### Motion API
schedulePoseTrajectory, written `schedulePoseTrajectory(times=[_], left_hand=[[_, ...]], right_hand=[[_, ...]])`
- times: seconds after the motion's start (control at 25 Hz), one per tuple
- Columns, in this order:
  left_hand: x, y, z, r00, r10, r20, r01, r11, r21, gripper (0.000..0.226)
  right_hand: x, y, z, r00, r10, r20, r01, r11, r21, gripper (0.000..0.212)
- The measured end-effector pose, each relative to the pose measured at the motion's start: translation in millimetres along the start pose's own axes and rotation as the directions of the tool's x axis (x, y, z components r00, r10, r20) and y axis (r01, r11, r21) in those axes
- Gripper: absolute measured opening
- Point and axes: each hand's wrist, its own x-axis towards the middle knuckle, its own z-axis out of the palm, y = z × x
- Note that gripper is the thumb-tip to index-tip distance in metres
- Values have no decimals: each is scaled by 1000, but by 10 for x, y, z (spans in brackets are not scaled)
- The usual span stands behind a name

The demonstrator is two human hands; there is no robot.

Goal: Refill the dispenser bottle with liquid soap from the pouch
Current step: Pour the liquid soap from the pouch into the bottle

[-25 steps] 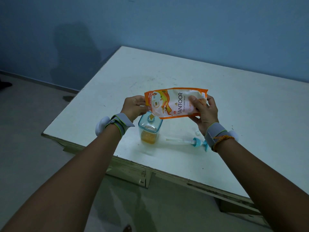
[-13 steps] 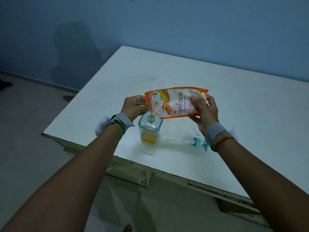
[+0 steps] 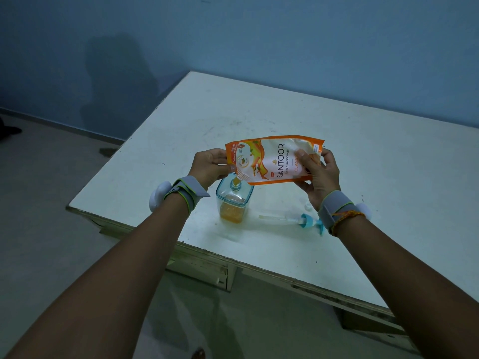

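Observation:
An orange and white soap pouch (image 3: 272, 159) is held sideways above the table, its lower left corner over the neck of a clear square dispenser bottle (image 3: 234, 200). Orange soap runs from that corner into the neck, and the bottle holds orange liquid in its lower part. My left hand (image 3: 211, 165) pinches the pouch's left end. My right hand (image 3: 315, 174) grips the right end, thumb on the front. The bottle's blue pump head with its clear tube (image 3: 293, 220) lies on the table to the right of the bottle.
The white table (image 3: 363, 156) has its near edge just in front of the bottle and a corner at the left. Blue walls stand behind it. Grey floor lies to the left and below. A small white bit (image 3: 308, 206) lies near my right wrist.
Almost nothing has moved. Both hands keep the pouch over the bottle's neck, with the pouch's right end raised very slightly.

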Motion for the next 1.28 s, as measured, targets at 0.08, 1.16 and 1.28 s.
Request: schedulePoseTrajectory(times=[0.08,1.16,1.28], left_hand=[[0,3,2,1000,-4,2,4,1000,-8,33],[24,-15,5,1000,-3,-2,3,1000,-3,33],[26,-25,8,1000,-2,0,2,1000,1,33]], right_hand=[[0,-1,-2,1000,2,-3,-2,1000,4,24],[10,1,1,1000,3,2,-3,1000,-2,21],[9,-2,4,1000,0,-1,0,1000,-8,20]])
